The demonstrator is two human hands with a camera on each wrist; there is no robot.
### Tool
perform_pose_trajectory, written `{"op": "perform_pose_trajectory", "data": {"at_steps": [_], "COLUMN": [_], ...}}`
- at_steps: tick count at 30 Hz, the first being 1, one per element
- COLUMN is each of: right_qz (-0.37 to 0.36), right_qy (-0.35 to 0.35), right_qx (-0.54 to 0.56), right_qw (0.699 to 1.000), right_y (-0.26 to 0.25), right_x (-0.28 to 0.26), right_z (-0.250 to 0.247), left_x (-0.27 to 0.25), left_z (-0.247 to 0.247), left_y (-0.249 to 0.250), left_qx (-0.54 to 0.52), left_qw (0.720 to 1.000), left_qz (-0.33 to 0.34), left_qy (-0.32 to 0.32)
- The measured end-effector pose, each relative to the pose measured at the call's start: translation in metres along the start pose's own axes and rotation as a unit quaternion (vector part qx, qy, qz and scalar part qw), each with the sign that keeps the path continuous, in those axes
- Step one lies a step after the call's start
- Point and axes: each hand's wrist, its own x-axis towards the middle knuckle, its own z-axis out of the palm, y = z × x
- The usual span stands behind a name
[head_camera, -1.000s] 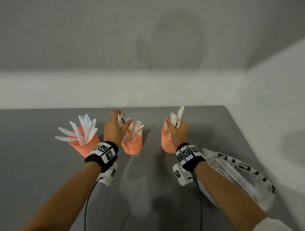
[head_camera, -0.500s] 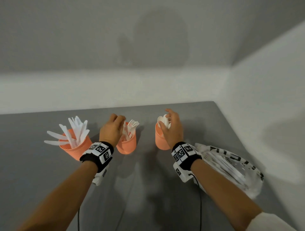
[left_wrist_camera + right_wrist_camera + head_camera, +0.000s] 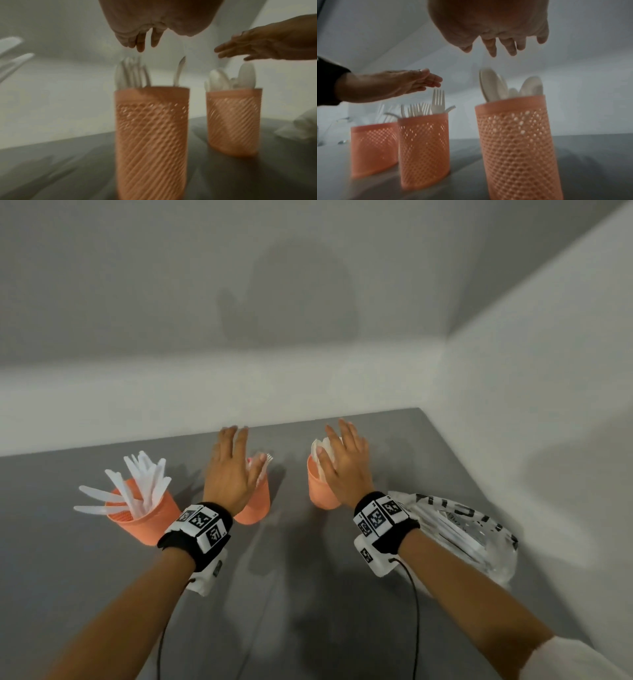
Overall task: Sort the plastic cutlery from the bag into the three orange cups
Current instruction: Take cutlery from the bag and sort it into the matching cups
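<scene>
1. The left hand (image 3: pixel 230 470) hung above the middle cup (image 3: pixel 255 503), fingers straight and spread, holding nothing; in the left wrist view its fingertips (image 3: pixel 141 46) were clear of the fork tines beneath them.
2. The right hand (image 3: pixel 346 465) hovered over the right cup (image 3: pixel 320 491) in the same manner — fingers extended and apart, palm down, empty. The right wrist view showed a gap between its fingertips (image 3: pixel 493 52) and the spoon bowls.
3. Three orange mesh cups stood upright in a row on the grey table (image 3: pixel 308 594), apart from one another.
4. The left cup (image 3: pixel 144 517) held the knives (image 3: pixel 137 487), which fanned out past its rim, several leaning towards the left.
5. The middle cup held the forks (image 3: pixel 426 108), tines up; one fork stood taller than the others.
6. The right cup held the spoons (image 3: pixel 494 86), bowls up and poking above the rim.
7. The bag (image 3: pixel 469 529) — clear plastic with black lettering — lay on the table to the right of the right wrist, near the wall, with white cutlery visible inside; which kinds could not be told.
8. Both wrists wore black bands (image 3: pixel 197 529) with square printed markers and a white camera unit underneath, each trailing a dark cable.
</scene>
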Motion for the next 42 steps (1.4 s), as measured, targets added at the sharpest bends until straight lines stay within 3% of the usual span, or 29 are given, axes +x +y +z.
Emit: {"op": "perform_pose_trajectory", "data": {"at_steps": [2,5,7,10,15,16,18,19,22,26,32,36,42], "right_qz": [-0.005,0.061,0.096,0.183,0.254,0.259,0.3,0.285,0.267,0.231,0.286,0.289,0.305], "right_qy": [0.026,-0.032,-0.064,-0.187,-0.248,-0.271,-0.324,-0.343,-0.339,-0.336,-0.325,-0.306,-0.303], "right_qx": [0.101,0.165,0.13,0.008,-0.118,-0.117,0.004,0.024,-0.072,-0.091,-0.109,-0.048,-0.001], "right_qw": [0.995,0.984,0.985,0.965,0.927,0.92,0.898,0.895,0.899,0.908,0.895,0.906,0.903], "right_y": [0.005,0.02,0.037,0.069,0.11,0.109,0.106,0.108,0.125,0.138,0.199,0.16,0.159], "right_x": [-0.007,-0.026,-0.045,-0.076,-0.113,-0.115,-0.114,-0.114,-0.107,-0.094,-0.09,-0.089,-0.091], "right_z": [-0.022,-0.06,-0.086,-0.119,-0.141,-0.143,-0.142,-0.138,-0.123,-0.109,-0.063,-0.09,-0.092], "left_x": [0.001,0.0,-0.005,-0.016,-0.038,-0.043,-0.05,-0.053,-0.057,-0.056,-0.056,-0.052,-0.052], "left_z": [-0.004,-0.002,0.008,0.034,0.085,0.095,0.111,0.118,0.13,0.131,0.125,0.122,0.119], "left_y": [0.024,0.074,0.109,0.149,0.188,0.191,0.194,0.195,0.198,0.199,0.199,0.197,0.2], "left_qx": [-0.065,-0.168,-0.232,-0.281,-0.214,-0.202,-0.17,-0.151,-0.119,-0.109,-0.126,-0.144,-0.143], "left_qw": [0.997,0.982,0.968,0.952,0.94,0.941,0.942,0.942,0.936,0.942,0.953,0.953,0.956], "left_qz": [0.023,0.07,0.093,0.109,0.154,0.144,0.108,0.088,0.039,0.026,0.008,-0.01,-0.027], "left_qy": [0.041,0.049,0.012,-0.062,-0.216,-0.231,-0.267,-0.286,-0.33,-0.317,-0.275,-0.265,-0.254]}}
